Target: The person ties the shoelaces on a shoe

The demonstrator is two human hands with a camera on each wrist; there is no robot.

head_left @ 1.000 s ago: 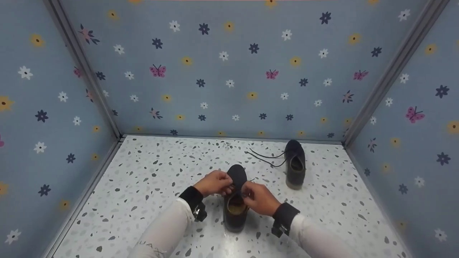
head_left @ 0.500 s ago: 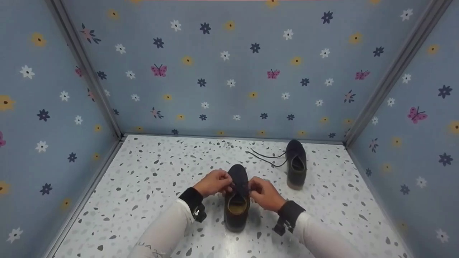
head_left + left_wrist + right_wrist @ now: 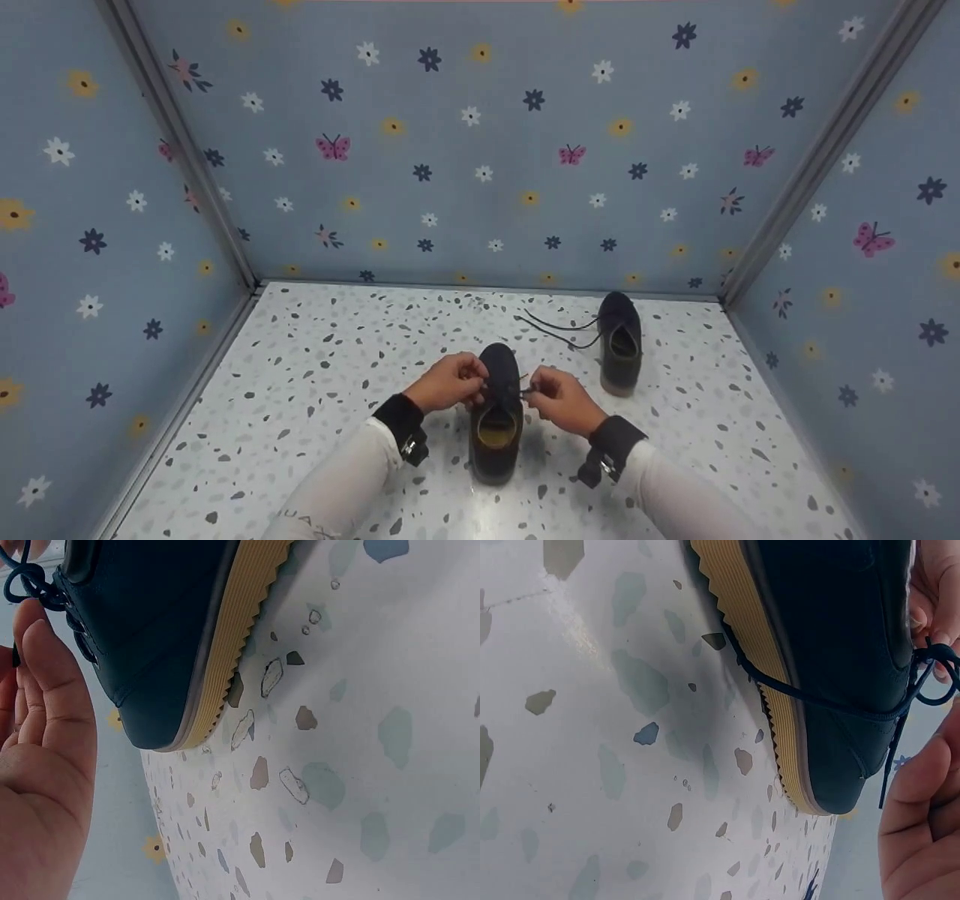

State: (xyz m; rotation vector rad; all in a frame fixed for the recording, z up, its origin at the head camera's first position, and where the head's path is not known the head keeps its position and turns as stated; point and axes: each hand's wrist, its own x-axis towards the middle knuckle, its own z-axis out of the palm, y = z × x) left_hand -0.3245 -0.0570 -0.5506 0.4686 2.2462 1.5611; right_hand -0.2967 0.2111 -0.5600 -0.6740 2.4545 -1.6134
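Note:
A dark navy lace-up shoe (image 3: 497,435) with a ribbed tan sole stands upright on the floor, toe away from me. My left hand (image 3: 448,384) is at the left of its laces and pinches a dark shoelace between thumb and fingers. To the right of the shoe, my right hand (image 3: 564,400) pinches another part of the lace, pulled out sideways. In the right wrist view a knot with a loop of shoelace (image 3: 934,675) sits over the tongue, and one lace end hangs down the shoe's side. Fingers partly hide where each hand grips.
The matching shoe (image 3: 619,360) stands farther back on the right, its two untied laces spread leftward over the speckled floor (image 3: 337,352). Blue panels (image 3: 480,142) with flowers and butterflies enclose the floor at the back and both sides.
From over the laces, my right hand has moved right, away from the shoe, drawing lace out with it. My left hand has stayed nearly in place.

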